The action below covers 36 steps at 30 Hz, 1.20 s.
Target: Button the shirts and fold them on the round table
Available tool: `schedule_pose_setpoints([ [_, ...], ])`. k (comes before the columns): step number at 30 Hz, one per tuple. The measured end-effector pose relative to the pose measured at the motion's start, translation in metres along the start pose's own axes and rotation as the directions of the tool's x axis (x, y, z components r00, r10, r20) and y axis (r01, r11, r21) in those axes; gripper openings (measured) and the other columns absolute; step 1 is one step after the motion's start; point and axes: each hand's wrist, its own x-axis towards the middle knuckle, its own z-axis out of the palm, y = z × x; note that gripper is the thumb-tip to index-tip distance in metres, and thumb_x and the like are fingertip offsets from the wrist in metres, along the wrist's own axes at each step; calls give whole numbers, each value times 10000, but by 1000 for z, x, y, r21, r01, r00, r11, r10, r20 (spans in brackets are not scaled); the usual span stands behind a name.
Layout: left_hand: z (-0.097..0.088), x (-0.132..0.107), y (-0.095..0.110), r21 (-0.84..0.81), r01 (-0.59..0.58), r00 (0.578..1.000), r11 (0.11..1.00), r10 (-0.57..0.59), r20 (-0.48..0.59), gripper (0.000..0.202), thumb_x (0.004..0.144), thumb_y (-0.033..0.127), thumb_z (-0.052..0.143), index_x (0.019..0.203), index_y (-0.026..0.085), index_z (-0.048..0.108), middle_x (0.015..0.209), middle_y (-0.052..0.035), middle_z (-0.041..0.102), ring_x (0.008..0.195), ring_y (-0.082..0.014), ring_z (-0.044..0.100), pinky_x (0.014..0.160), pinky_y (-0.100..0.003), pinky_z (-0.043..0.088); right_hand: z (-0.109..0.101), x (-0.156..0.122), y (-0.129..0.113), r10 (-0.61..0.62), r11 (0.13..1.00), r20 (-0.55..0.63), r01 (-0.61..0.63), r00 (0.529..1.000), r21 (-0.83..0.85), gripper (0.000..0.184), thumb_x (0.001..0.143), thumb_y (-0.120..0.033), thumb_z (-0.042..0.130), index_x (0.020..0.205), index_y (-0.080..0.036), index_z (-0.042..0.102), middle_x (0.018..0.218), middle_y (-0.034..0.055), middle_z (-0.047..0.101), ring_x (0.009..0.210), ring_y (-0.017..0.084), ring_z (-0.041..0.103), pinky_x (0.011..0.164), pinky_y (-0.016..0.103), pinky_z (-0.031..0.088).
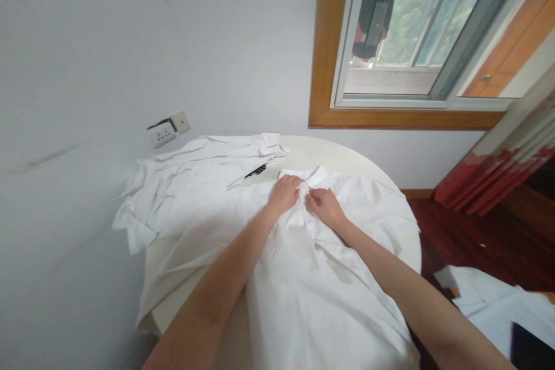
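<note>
A white shirt (303, 277) lies spread over a round table, its collar end toward the wall and its lower part hanging toward me. Near the collar, my left hand (286, 193) is closed on the gathered fabric. Just to its right, my right hand (325, 206) pinches the front edge of the same shirt, fingertips bent together. Whatever small part sits between the fingers is too small to make out. Left of my hands, more white clothing (195, 173) is laid out in creased layers. A small black-and-white striped item (255, 171) shows beside it.
The pale round table (347, 153) stands against a white wall with a socket (162, 134). A wood-framed window (323, 69) is at upper right, near a red and cream curtain (481, 176). Papers (498, 306) and a dark flat object (531, 347) lie at lower right.
</note>
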Motion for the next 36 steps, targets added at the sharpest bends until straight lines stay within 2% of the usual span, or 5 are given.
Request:
schedule_pose_setpoints([
  [4, 16, -4, -12, -58, 59, 998, 997, -61, -24, 336, 912, 290, 483, 1232, 237, 569, 1113, -67, 607, 1090, -214, 491, 987, -379, 381, -11, 21, 0, 106, 994, -12, -105, 994, 20, 258, 880, -267, 457, 858, -165, 693, 876, 70, 687, 858, 171, 610, 803, 262, 410],
  [12, 9, -3, -9, -33, 66, 997, 997, -67, -41, 396, 881, 291, 537, 1276, 262, 530, 1106, -64, 579, 1108, -232, 466, 984, -395, 394, -3, 59, 10, 219, 974, 128, -208, 967, -89, 434, 877, -215, 429, 1292, -274, 542, 1038, 37, 702, 929, 184, 634, 745, 253, 430],
  [21, 24, -3, -23, -4, 113, 993, 994, -113, -35, 425, 916, 236, 426, 1338, 248, 471, 1380, -61, 518, 1302, -226, 405, 1103, -468, 289, 10, 55, 26, 222, 967, 18, -218, 975, -128, 336, 908, -308, 434, 1209, -305, 584, 940, 21, 718, 826, 195, 651, 675, 265, 424],
  [27, 24, -4, -18, 45, 171, 982, 984, -167, -83, 267, 908, 287, 464, 1143, 277, 590, 1307, -53, 566, 1276, -240, 425, 1068, -478, 306, 14, 58, 27, 226, 965, -51, -231, 973, -126, 335, 884, -297, 479, 1209, -263, 548, 1063, 52, 673, 850, 187, 629, 671, 259, 411],
  [36, 3, 10, -10, 106, 237, 964, 966, -220, -149, 135, 893, 283, 505, 979, 215, 582, 1049, -81, 620, 1070, -258, 497, 920, -407, 392, 15, 60, 29, 192, 981, -167, -190, 967, 32, 192, 892, -293, 443, 1000, -206, 576, 871, 42, 649, 784, 172, 574, 671, 256, 369],
])
